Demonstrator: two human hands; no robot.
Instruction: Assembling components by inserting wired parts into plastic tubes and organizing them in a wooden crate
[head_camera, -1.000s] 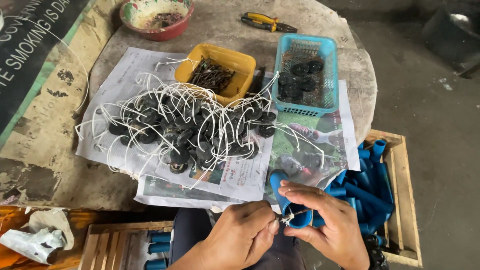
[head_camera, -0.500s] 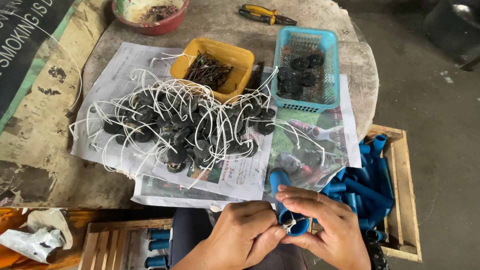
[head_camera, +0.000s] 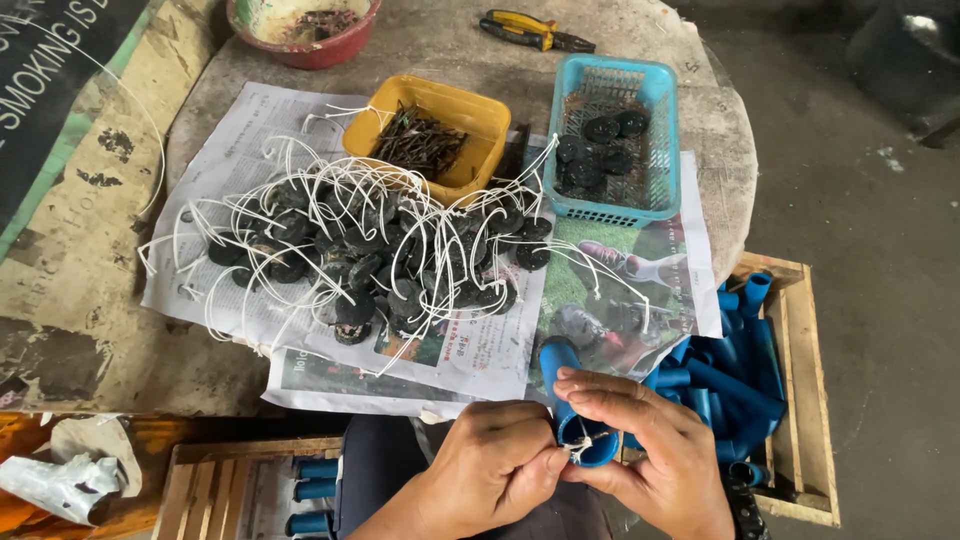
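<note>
Blue pipe fitting (head_camera: 580, 440) | gripped by right hand (head_camera: 660, 465) | left hand (head_camera: 495, 470) pinching white wire (head_camera: 578, 452)

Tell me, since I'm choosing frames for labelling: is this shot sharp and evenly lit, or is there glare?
Head view: soft, even daylight, no hard shadows; the black discs with white wires and both hands, left hand and right hand, look sharp; slight glare on the grey bin at top right; mild wide-angle bending at the edges.

A rough small workshop for hand assembly: a worn round concrete table (head_camera: 450, 50) spread with newspaper (head_camera: 480, 350), a heap of black parts with white wires (head_camera: 360, 250), pliers (head_camera: 535, 28), a yellow tray of nails (head_camera: 430, 140), and a wooden crate of blue pipe pieces (head_camera: 740, 370) on a bare concrete floor (head_camera: 880, 250).
</note>
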